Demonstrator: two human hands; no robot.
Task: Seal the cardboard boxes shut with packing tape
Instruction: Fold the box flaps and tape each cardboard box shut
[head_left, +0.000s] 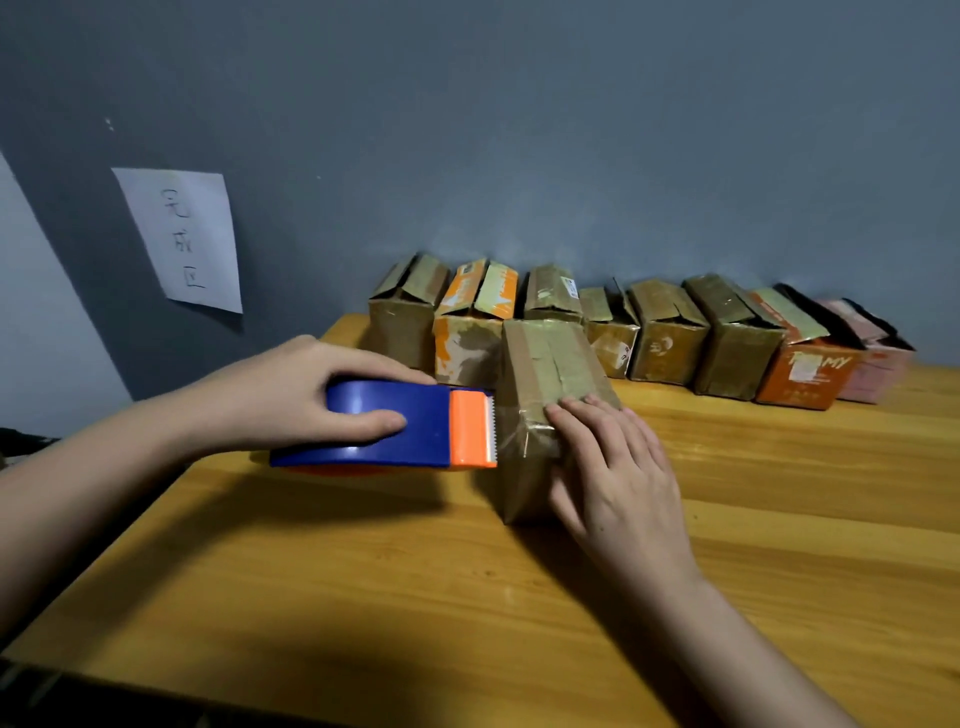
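So the count: nine cardboard boxes total, eight in a row (670, 338) along the wall and one box (545, 374) out front on the table (779, 545). One tape dispenser (410, 423). One sheet of paper (182, 239) stuck on the wall. Two hands, left hand (311, 395) and right hand (618, 483).

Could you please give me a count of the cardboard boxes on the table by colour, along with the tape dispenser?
Brown boxes: 6
Orange boxes: 2
Pink box: 1
Tape dispenser: 1
Total: 10
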